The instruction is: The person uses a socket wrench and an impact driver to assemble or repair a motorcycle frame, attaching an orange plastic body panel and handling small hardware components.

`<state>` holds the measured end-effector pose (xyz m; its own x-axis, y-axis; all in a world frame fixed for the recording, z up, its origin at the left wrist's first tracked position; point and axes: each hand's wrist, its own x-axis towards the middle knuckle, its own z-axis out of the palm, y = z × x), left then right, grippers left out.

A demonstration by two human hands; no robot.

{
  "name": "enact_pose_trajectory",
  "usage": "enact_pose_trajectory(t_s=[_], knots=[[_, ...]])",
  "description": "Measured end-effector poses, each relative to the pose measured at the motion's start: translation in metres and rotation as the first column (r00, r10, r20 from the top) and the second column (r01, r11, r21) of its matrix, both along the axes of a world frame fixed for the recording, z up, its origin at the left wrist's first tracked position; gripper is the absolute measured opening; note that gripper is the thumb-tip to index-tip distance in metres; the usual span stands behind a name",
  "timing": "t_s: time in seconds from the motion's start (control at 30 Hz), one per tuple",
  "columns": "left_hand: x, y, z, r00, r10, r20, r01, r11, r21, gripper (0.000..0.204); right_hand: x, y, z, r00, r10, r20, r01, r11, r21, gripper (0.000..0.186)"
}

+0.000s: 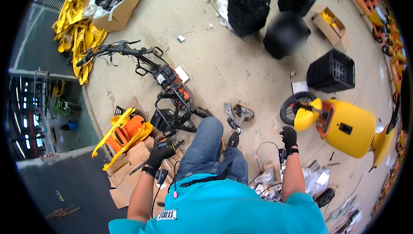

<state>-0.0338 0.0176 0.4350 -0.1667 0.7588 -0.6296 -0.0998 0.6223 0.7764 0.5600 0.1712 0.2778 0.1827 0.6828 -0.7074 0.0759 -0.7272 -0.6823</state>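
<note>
My left hand (159,156), in a black glove, is closed around a black and red hand tool (164,143) that looks like a power screwdriver. A thin dark shaft sticks out past the fingers. Just beyond it stands a stripped black scooter frame (172,94) with its handlebar (129,50) turned to the far left. My right hand (289,137), also gloved, is raised with its fingers curled in; the palm side is hidden, so what it holds, if anything, does not show. Near it is the front wheel (297,107) of a yellow scooter (349,124).
Yellow and orange body panels (129,133) lie on flattened cardboard (129,165) at left. Metal parts (238,113) are on the floor ahead of my feet. Black crates (331,71) and an open carton (330,25) stand far right. Yellow panels (79,27) are heaped far left. Plastic wrapping (316,180) lies right.
</note>
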Motion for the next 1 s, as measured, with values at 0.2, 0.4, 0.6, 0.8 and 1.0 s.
enact_pose_trajectory(t_s=[0.2, 0.4, 0.6, 0.8, 1.0], knots=[[-0.028, 0.055, -0.043, 0.848, 0.36, 0.39, -0.262, 0.923, -0.282, 0.015, 0.005, 0.023, 0.03, 0.992, -0.129, -0.009, 0.127, 0.986, -0.104, 0.014], [-0.075, 0.113, -0.162, 0.972, 0.212, -0.097, -0.225, 0.963, -0.148, 0.024, 0.034, 0.003, -0.017, 0.764, 0.481, 0.43, -0.484, 0.868, -0.113, 0.026], [-0.099, 0.22, -0.149, 0.858, 0.404, 0.316, -0.355, 0.913, -0.202, 0.008, -0.037, 0.131, -0.008, 0.411, 0.796, 0.445, -0.684, 0.592, -0.427, 0.028], [-0.133, 0.336, -0.084, 0.978, 0.202, 0.041, -0.196, 0.973, -0.121, 0.023, -0.167, 0.416, 0.062, 0.793, 0.444, 0.417, -0.558, 0.803, 0.208, 0.019], [-0.169, 0.398, -0.177, 0.995, 0.033, -0.095, -0.014, 0.982, 0.189, 0.015, -0.301, 0.585, 0.189, 0.934, 0.289, 0.209, -0.355, 0.807, 0.472, 0.021]])
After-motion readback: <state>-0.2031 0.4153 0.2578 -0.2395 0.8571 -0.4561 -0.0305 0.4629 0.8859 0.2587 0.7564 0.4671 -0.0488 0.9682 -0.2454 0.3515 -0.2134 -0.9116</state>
